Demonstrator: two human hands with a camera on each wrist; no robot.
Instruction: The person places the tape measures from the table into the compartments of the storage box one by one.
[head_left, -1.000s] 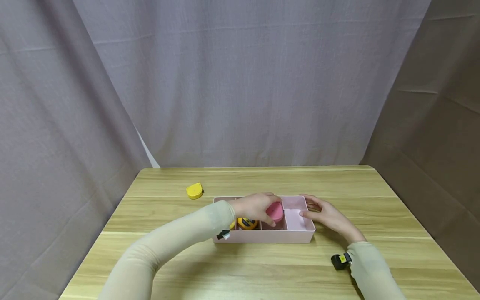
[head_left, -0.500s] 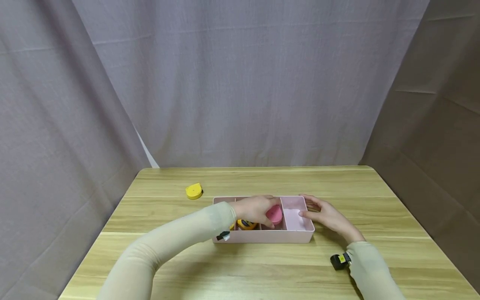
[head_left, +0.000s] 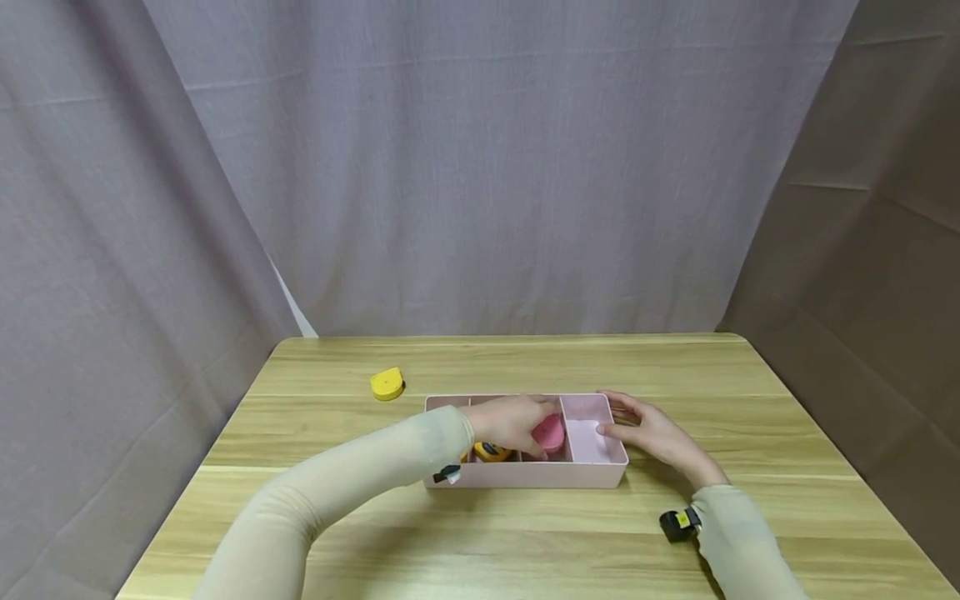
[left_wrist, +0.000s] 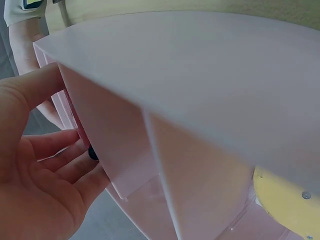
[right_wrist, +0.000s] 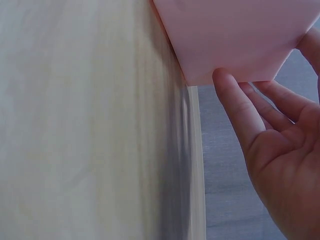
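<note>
Nearest of all are two arms in pale cream sleeves, reaching out over the light wooden table (head_left: pixel 375 542). A small black and yellow camera (head_left: pixel 677 523) sits on the right wrist.

Next comes a long pink plastic box with thin walls inside (head_left: pixel 525 475). The walls split it into little rooms. The left hand (head_left: pixel 510 423) dips into the middle room. Its fingers curl round a small round pink plastic case (head_left: pixel 549 433) and hold it low inside the box. In the left wrist view the fingers look loosely bent beside a pink wall, and only a dark bit shows between them.

A round yellow and black tape measure (head_left: pixel 491 452) lies in the box too — just left of the pink case, partly hidden under the left hand.

The right hand (head_left: pixel 652 435) rests at the right end of the box. Its thumb touches the end wall and its fingers lie along the far corner, nearly straight and relaxed. It grips nothing.

Farther back and to the left, a small yellow plastic tape measure (head_left: pixel 387 384) sits alone on the table — well apart from the box.

Behind the table hangs a grey cloth curtain (head_left: pixel 480 167).
</note>
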